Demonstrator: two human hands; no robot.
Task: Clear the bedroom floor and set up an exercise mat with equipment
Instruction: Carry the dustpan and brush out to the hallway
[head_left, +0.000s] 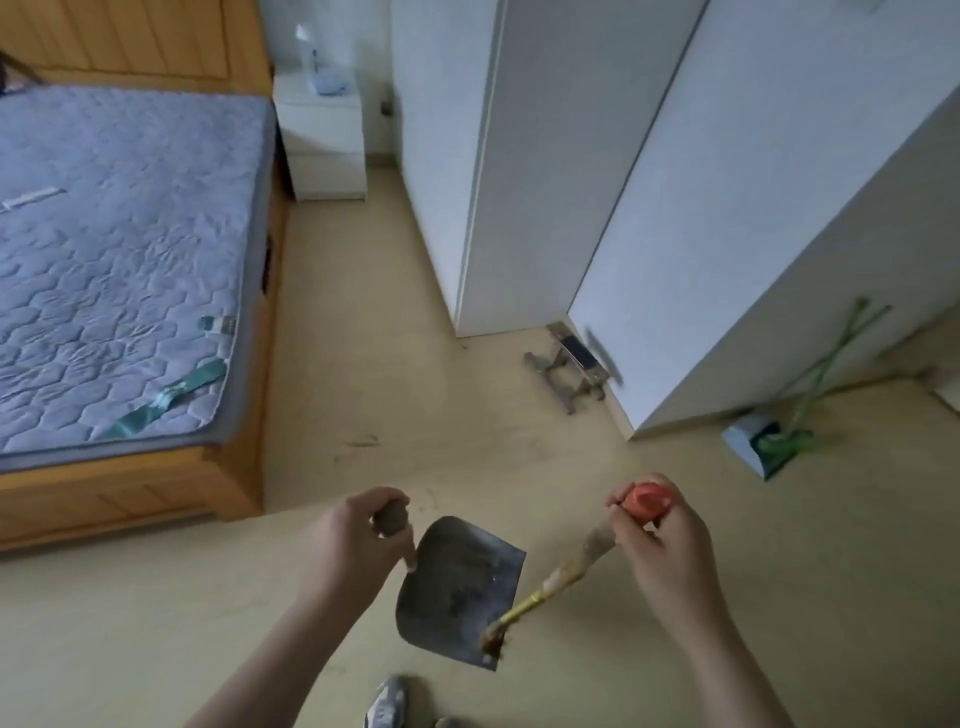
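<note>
Gripping dustpan (460, 590) and broom (563, 574), bristles blurred.

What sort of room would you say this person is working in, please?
Most likely a bedroom: a wooden-framed bed with a bare quilted mattress, a white nightstand beside it, and tall white wardrobes along the wall.

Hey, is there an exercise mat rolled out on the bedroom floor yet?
No, the floor shows no mat; only a small metal stand and a green broom with dustpan sit by the wardrobe.
</note>
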